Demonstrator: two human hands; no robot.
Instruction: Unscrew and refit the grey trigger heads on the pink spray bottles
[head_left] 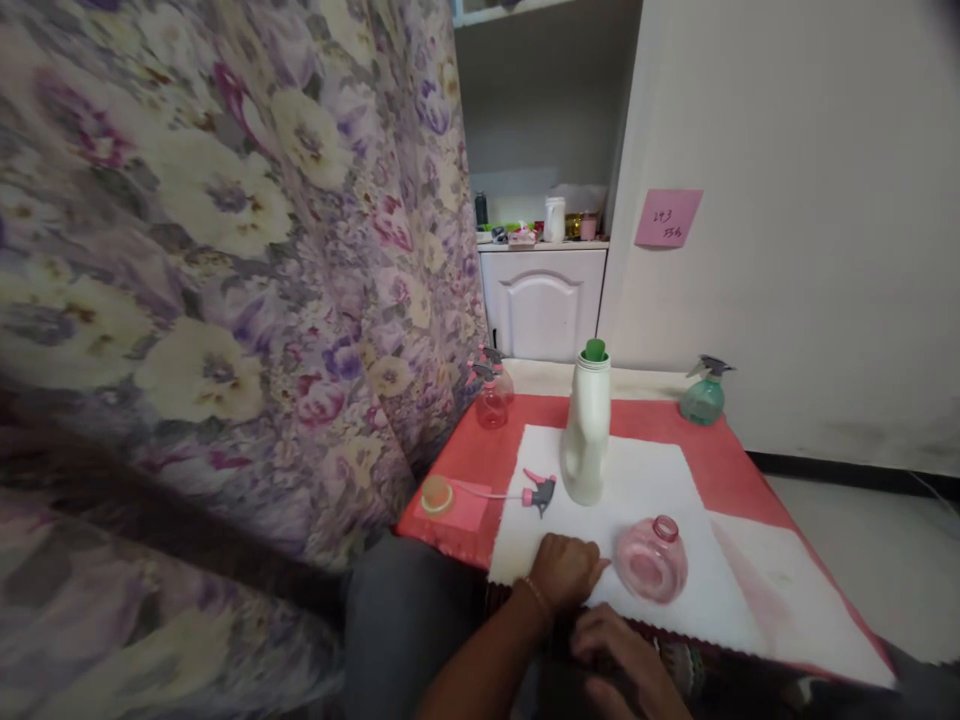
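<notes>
My left hand [568, 572] is closed, with its knuckles up, over the front of the white cloth [517, 545]. Its palm side is hidden. Below it, at the cloth's front edge, my right hand [619, 650] has bent fingers, with the thumb apart from them and nothing seen between. To the right of the left hand, a pink see-through spray bottle [651, 570] without its top lies tilted, its neck toward the upper right. A grey and pink trigger sprayer [538, 494] lies beyond the left hand, its tube pointing left. Farther back stands a white jug [586, 430] with a green piece [595, 350] in its mouth.
A round yellowish lid [436, 494] sits on a pink paper [471, 505] at the left. Pink spray bottles [492, 405] stand at the back left, a green spray bottle [703, 402] at the back right. A floral curtain [315, 300] hangs along the left side.
</notes>
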